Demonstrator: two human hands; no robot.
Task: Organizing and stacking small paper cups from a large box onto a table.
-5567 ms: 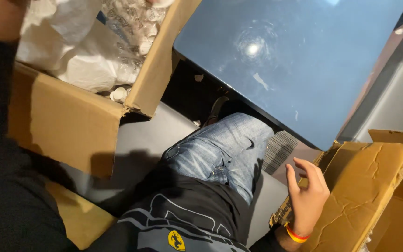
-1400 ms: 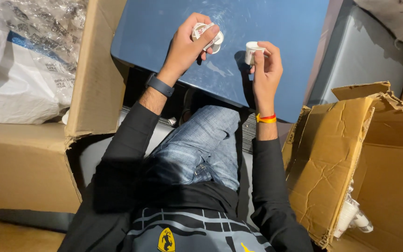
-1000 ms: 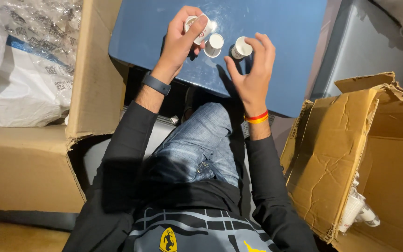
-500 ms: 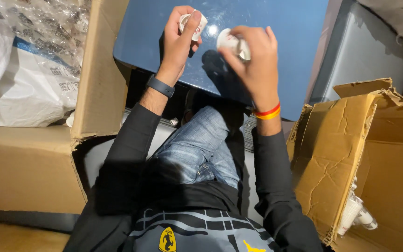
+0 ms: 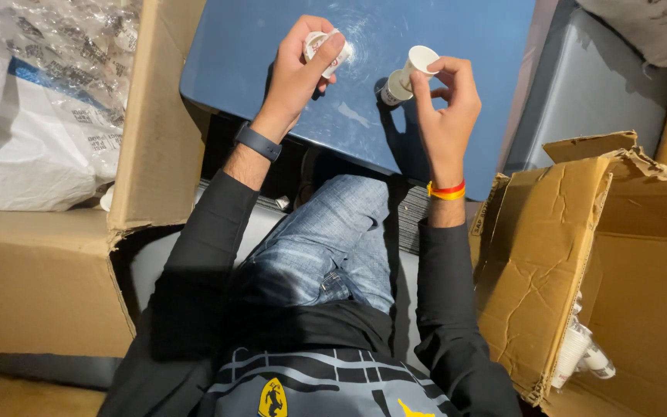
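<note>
Hands over the blue desk's (image 5: 457,46) near edge: left hand (image 5: 296,71) grips a small white printed container (image 5: 326,51), right hand (image 5: 448,100) pinches another small white cap-like piece (image 5: 409,71), both apart, not yet joined.

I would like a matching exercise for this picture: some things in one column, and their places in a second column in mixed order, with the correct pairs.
Things
1. small white bottle
2. black watch
3. red and yellow band
4. white plastic sacks

Places
A. on the left wrist
B. inside the cardboard box on the left side
C. in the fingers of the right hand, over the blue table
D. on the right wrist

Pairs: 1-C, 2-A, 3-D, 4-B
</note>
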